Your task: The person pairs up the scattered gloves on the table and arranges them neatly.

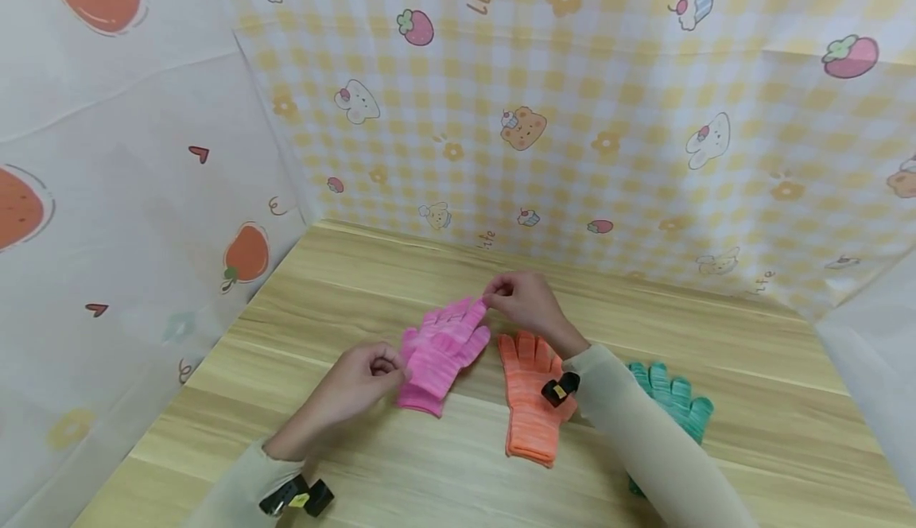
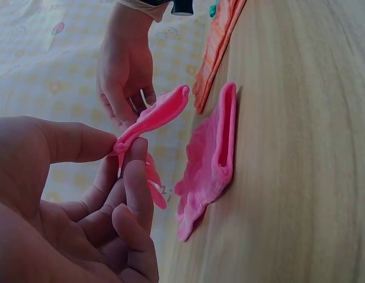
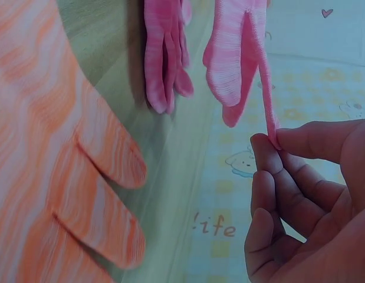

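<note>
Two pink knit gloves show, one lifted above the other. My left hand (image 1: 368,377) pinches the lifted pink glove (image 2: 161,112) at the edge of its cuff, between thumb and index finger. At the opposite end my right hand (image 1: 525,301) pinches one fingertip of that glove, seen close in the right wrist view, where the glove (image 3: 229,65) hangs stretched from the pinch. The lower pink glove (image 2: 209,147) lies on the table beneath, its cuff opening toward the left wrist camera. From the head view the raised glove partly covers it.
Orange gloves (image 1: 531,425) lie on the wooden table (image 1: 444,480) below my right forearm, stacked at the cuff. Farther right are green gloves (image 1: 676,401), partly hidden by my sleeve. A yellow checked cloth (image 1: 458,170) hangs behind the table, and a white printed cloth (image 1: 143,194) on the left.
</note>
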The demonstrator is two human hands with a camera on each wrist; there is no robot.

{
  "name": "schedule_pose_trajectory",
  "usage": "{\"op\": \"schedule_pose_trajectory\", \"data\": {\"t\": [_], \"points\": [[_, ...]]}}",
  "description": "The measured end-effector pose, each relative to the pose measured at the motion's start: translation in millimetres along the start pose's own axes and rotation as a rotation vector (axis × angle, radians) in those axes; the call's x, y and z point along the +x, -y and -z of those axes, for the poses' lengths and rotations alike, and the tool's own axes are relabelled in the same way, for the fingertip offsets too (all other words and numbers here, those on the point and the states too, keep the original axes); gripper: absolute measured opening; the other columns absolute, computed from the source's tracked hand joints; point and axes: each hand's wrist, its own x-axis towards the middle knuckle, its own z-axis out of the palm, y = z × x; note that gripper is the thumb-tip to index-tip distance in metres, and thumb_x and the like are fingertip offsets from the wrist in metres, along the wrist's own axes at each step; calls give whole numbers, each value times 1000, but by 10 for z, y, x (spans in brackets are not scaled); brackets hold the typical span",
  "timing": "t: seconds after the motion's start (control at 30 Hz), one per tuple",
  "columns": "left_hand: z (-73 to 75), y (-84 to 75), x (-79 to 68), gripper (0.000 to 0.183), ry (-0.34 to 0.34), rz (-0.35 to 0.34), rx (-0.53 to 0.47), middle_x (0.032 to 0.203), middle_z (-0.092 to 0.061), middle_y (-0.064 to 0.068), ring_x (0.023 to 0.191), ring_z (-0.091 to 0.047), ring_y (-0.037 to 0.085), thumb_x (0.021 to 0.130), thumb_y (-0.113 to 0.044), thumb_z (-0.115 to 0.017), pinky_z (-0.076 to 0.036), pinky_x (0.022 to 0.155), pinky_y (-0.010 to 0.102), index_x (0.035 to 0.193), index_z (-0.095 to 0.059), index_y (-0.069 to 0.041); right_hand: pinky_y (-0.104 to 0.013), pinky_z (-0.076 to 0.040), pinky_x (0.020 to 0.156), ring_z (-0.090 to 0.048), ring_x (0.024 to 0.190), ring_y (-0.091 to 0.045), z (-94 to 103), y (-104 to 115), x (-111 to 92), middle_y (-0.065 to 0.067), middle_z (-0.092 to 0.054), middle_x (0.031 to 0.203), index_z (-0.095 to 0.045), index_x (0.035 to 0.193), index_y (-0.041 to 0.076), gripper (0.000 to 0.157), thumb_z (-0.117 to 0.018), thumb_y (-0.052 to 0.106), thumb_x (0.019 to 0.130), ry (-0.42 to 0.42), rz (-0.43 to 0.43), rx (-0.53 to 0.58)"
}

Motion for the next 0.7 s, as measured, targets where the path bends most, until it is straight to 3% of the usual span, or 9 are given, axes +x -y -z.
{"op": "schedule_pose_trajectory", "data": {"t": [0.2,0.4,0.7], "points": [[3,29,-26,8,-7,38,-2,90,-70,0,81,-64,18,98,-12,-77,-52,69,27,102,-75,-6,-35,-54,75,-66,79,-15,-80,40,76,0,-75,87,-82,98,9,7,-78,15,100,5,-3,-45],[-16,55,-41,11,-11,65,-19,89,-70,1,81,-65,19,96,-11,-80,-52,66,28,102,-72,-6,-35,-55,76,-66,79,-16,-152,37,127,1,-75,86,-82,97,9,6,-77,13,99,16,-10,-66],[-41,88,-39,14,-34,24,2,86,-72,0,79,-67,18,93,-9,-82,-53,65,28,99,-70,-7,-34,-54,74,-64,76,-16,-238,-13,166,2,-73,84,-82,97,12,7,-77,15,101,43,-53,-92]]}}
